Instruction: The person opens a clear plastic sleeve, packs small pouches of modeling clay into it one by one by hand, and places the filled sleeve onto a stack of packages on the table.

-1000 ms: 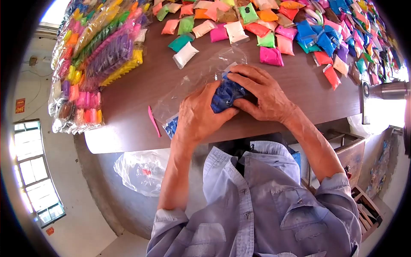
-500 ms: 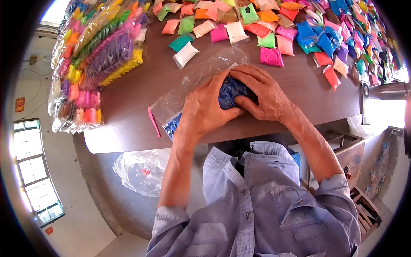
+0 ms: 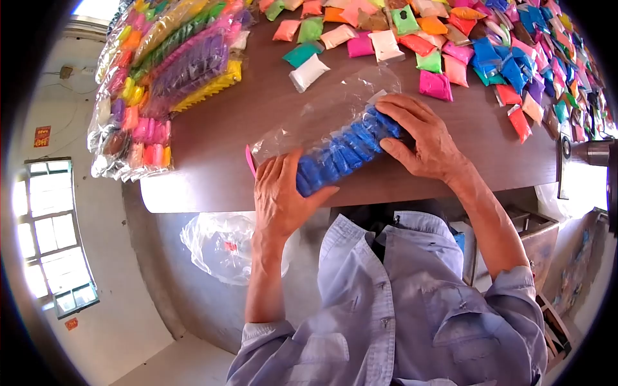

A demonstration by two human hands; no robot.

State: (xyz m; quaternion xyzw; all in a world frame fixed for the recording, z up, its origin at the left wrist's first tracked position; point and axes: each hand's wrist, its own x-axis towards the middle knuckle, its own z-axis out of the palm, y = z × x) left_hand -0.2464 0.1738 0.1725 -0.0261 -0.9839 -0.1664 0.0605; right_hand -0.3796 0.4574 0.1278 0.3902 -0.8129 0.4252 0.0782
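Observation:
A clear plastic bag holding a row of blue packets [image 3: 344, 152] lies on the table, slanting from lower left to upper right. My left hand [image 3: 281, 196] grips its lower left end, thumb along the near edge. At the upper right end my right hand [image 3: 421, 136] holds the bag between thumb and fingers. The bag's loose clear film [image 3: 322, 109] spreads beyond the packets. Just beyond my left fingers a pink stick-like tool [image 3: 250, 159] shows in part.
Bagged rows of coloured packets [image 3: 193, 71] stand at the table's left. Many loose coloured packets [image 3: 456, 69] cover its far side and right. A metal cylinder [image 3: 589, 153] is at the right edge. A clear plastic bag [image 3: 222, 248] hangs or lies below the table [image 3: 212, 183].
My hands have moved apart, the left toward the lower left. The blue packets, bunched and mostly covered before, now show as a long row. The whole view has shifted slightly.

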